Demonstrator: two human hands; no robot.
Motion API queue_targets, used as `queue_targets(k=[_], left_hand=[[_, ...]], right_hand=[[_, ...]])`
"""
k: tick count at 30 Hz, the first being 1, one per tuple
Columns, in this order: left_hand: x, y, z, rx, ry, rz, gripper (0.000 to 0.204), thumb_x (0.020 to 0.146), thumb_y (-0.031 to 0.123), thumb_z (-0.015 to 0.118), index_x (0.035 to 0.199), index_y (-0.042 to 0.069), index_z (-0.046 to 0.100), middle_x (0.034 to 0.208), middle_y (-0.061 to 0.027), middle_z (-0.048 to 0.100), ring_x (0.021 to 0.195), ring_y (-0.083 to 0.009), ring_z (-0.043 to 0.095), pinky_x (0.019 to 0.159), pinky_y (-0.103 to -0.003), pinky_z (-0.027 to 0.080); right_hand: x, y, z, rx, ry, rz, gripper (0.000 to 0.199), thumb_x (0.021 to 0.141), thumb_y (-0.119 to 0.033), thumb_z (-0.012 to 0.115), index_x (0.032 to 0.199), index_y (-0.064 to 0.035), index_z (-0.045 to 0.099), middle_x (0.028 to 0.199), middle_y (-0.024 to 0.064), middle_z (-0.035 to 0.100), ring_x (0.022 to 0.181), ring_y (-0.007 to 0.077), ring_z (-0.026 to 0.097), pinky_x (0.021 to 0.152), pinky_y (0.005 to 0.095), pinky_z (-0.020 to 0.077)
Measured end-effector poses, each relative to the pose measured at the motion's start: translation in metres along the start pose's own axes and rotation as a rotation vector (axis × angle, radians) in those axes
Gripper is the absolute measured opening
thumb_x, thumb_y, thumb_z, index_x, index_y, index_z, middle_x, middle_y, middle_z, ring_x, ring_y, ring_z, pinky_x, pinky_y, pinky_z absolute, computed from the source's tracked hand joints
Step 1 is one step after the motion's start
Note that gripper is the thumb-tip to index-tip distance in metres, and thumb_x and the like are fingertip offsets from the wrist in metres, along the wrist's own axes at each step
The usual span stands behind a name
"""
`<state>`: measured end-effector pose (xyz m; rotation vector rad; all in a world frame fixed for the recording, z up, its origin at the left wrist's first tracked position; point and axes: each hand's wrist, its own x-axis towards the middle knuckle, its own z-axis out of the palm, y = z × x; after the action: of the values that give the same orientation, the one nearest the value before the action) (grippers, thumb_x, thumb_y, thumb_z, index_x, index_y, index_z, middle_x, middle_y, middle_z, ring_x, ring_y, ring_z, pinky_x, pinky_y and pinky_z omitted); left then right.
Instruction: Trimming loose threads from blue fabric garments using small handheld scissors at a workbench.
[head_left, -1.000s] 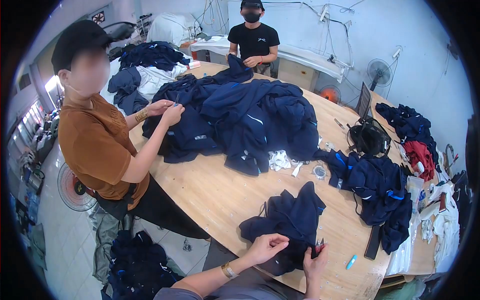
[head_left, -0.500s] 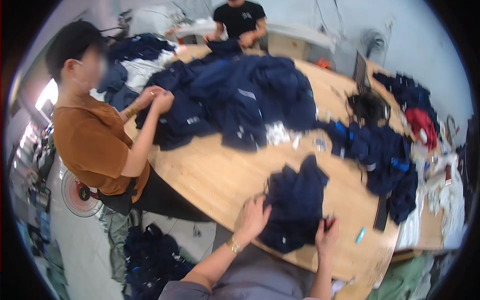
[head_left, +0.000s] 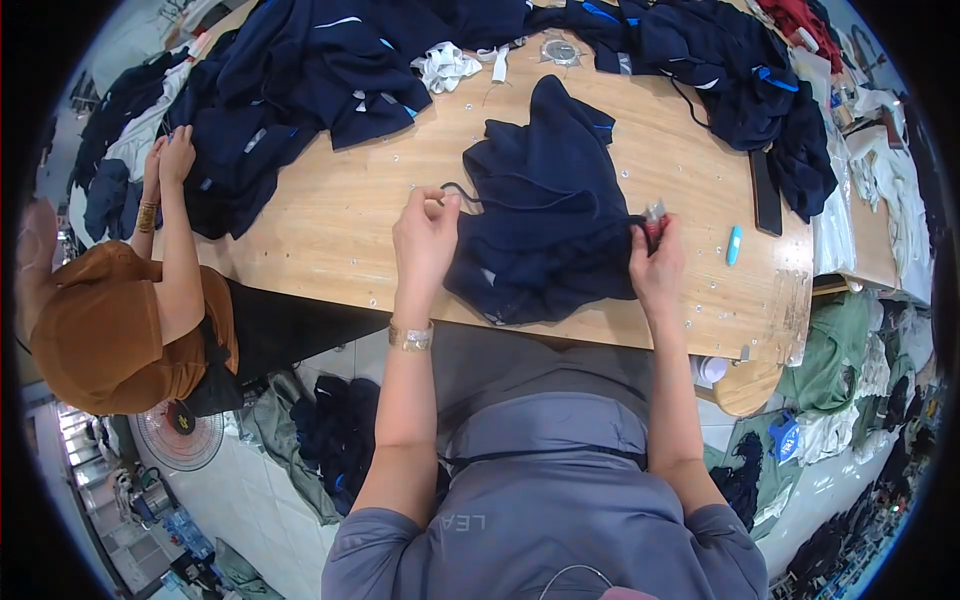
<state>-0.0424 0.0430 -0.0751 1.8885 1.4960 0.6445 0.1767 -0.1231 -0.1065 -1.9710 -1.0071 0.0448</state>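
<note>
In front of me on the table lies a dark navy garment, bunched up, with a gathered waist toward me. My left hand is at its left side, thumb and finger pinched on a thin dark drawstring that runs out of the garment. At the garment's right edge, my right hand is closed around small thread snips with red on the handle and metal tips pointing up. Dark cord or cloth also shows beside the right fingers; I cannot tell whether they grip it.
Navy garments are heaped on the far left, more navy clothes far right. A turquoise marker and a black flat bar lie right. White scraps lie beyond. A co-worker in brown handles clothes at left.
The view has tilted down toward the table edge. My left hand has come off the garment and now pinches the drawstring. My right hand keeps hold of the snips.
</note>
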Motion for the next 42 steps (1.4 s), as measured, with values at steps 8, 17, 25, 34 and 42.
queue_targets(k=[8,17,25,34,42], left_hand=[[-0.019,0.022,-0.016,-0.095,0.163,0.328,0.011,0.080,0.012,0.065,0.086,0.003,0.063,0.087,-0.0128,0.063,0.090,-0.0306,0.057,0.078,-0.038,0.045],[-0.018,0.008,-0.002,0.167,-0.244,0.431,0.031,0.079,0.015,0.065,0.108,0.004,0.059,0.099,-0.0172,0.062,0.096,-0.0346,0.056,0.083,-0.040,0.046],[-0.006,-0.003,-0.004,-0.464,-0.369,0.228,0.022,0.085,0.017,0.063,0.099,0.000,0.059,0.078,-0.0127,0.060,0.069,-0.0180,0.056,0.066,-0.028,0.045],[-0.012,0.024,0.000,0.143,-0.075,0.544,0.036,0.076,0.021,0.070,0.106,0.004,0.060,0.107,-0.0179,0.058,0.108,-0.0369,0.051,0.092,-0.040,0.041],[-0.007,0.027,0.041,0.411,-0.237,0.680,0.032,0.081,0.030,0.064,0.099,0.004,0.061,0.100,-0.0141,0.061,0.115,-0.0326,0.048,0.099,-0.051,0.030]], right_hand=[[-0.003,0.016,0.001,-0.017,0.003,0.059,0.022,0.081,-0.008,0.063,0.090,-0.0011,0.043,0.075,0.0146,0.048,0.065,0.0300,0.047,0.061,0.0381,0.0406],[0.005,-0.061,-0.006,0.337,-0.044,-0.047,0.025,0.078,-0.001,0.060,0.098,-0.0002,0.045,0.080,0.0149,0.049,0.071,0.0302,0.051,0.065,0.0358,0.0421],[0.013,-0.079,0.016,0.362,-0.222,-0.175,0.028,0.074,0.006,0.053,0.099,-0.0003,0.043,0.086,0.0148,0.053,0.079,0.0305,0.054,0.071,0.0357,0.0439],[0.024,-0.016,0.020,0.018,-0.230,-0.096,0.029,0.077,-0.005,0.061,0.096,0.0000,0.040,0.088,0.0200,0.056,0.082,0.0370,0.056,0.073,0.0409,0.0449],[0.017,-0.013,0.014,0.196,-0.136,0.024,0.025,0.080,-0.004,0.061,0.095,-0.0001,0.042,0.087,0.0156,0.057,0.082,0.0292,0.059,0.074,0.0348,0.0461]])
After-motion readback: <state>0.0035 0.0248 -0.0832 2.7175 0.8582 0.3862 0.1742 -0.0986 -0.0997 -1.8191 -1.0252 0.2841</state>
